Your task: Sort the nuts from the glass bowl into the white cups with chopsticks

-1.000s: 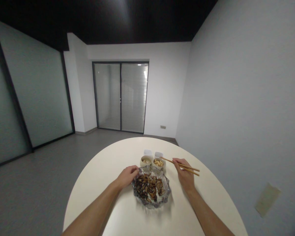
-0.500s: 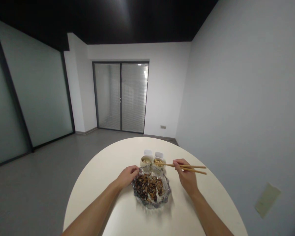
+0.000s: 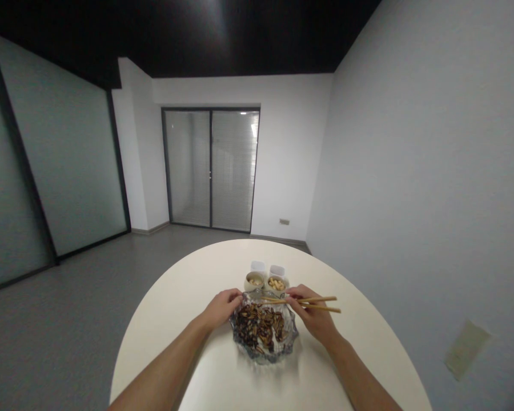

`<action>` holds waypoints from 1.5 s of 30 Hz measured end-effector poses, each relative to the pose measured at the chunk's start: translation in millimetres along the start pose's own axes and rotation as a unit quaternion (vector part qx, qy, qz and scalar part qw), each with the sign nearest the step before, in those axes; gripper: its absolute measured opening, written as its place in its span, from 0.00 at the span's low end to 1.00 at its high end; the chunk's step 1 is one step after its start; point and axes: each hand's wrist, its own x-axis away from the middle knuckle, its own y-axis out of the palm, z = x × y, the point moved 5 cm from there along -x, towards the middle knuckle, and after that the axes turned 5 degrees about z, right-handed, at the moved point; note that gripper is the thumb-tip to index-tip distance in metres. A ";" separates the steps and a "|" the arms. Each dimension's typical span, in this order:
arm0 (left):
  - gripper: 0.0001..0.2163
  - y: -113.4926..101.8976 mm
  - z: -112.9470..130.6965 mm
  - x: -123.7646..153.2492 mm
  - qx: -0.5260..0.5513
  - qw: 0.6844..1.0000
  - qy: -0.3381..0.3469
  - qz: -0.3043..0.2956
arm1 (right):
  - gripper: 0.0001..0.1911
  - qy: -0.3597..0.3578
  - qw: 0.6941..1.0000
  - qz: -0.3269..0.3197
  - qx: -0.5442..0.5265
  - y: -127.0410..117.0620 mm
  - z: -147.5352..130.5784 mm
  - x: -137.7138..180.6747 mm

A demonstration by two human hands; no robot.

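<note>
A scallop-rimmed clear glass bowl stands on the table, holding many dark and light brown seed-like pieces. Its left rim is pinched by my left hand, fingers closed there. My right hand grips a pair of wooden chopsticks. Their tips reach over the far side of the bowl; I cannot make out anything between them. Just beyond the bowl are two small beige cups. The left cup contains a few pale pieces, and the right cup is filled with pale tan, nut-like pieces.
Behind the cups sit two small white containers, a left one and a right one. All stand on a round cream table. A white wall rises close on the right.
My right hand has moved left and nearer, bringing the chopstick tips from the right cup to above the bowl's far part. My left hand stays at the rim.
</note>
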 end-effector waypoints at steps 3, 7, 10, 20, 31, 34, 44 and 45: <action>0.16 0.2 -0.1 -0.3 0.002 1.000 0.000 0.000 | 0.08 0.009 0.999 -0.031 0.000 4.8 2.3 2.1; 0.16 -0.8 1.9 0.2 0.002 1.000 0.004 0.001 | 0.08 0.010 0.999 -0.045 0.004 7.7 -0.6 2.5; 0.16 -1.0 1.8 0.4 0.005 1.000 0.003 0.000 | 0.07 0.002 0.998 -0.058 0.003 8.8 -4.2 2.0; 0.17 0.1 -1.6 -0.2 0.011 1.000 0.002 0.002 | 0.07 0.007 0.998 -0.067 0.008 9.2 -8.3 0.2; 0.16 0.8 -2.7 -0.9 0.013 1.000 -0.004 0.000 | 0.07 -0.019 0.996 -0.087 0.022 9.3 -16.0 -1.7; 0.16 1.2 -2.8 -1.0 0.012 1.000 -0.007 -0.001 | 0.08 -0.021 0.996 -0.082 0.031 8.3 -15.2 -1.7; 0.16 -0.5 0.3 -0.1 0.004 1.000 -0.005 -0.002 | 0.04 0.006 0.998 -0.066 0.014 10.0 -9.1 0.3; 0.16 -0.6 0.5 -0.1 0.003 1.000 -0.004 -0.002 | 0.04 0.003 0.997 -0.069 0.015 10.0 -11.4 -0.3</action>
